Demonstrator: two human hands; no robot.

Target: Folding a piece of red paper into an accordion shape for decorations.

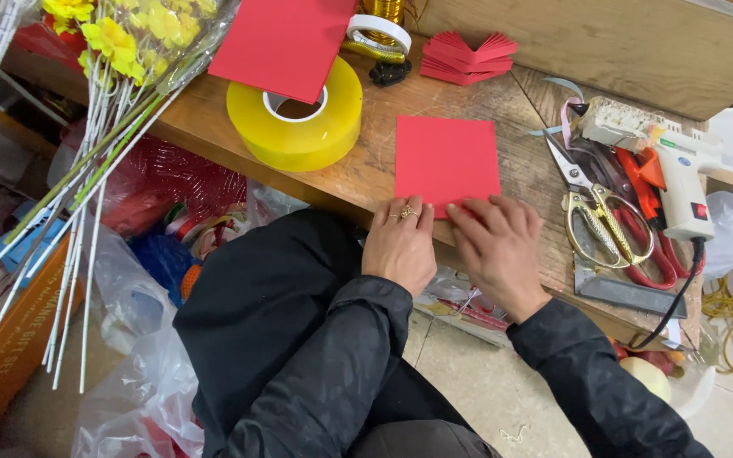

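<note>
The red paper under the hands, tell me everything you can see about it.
The red paper is a plain, matte, roughly square sheet, like thin card. It lies flat on the wooden table, close to the near edge, right of the yellow tape roll and left of the scissors. Both hands press its near edge: the left hand, wearing a ring, and the right hand, whose fingertips cover the near right corner.

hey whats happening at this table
A person in black sleeves presses both hands on the near edge of a red paper square lying on a wooden table. The left hand and right hand sit side by side. A yellow tape roll, gold scissors and a white glue gun lie around.
</note>
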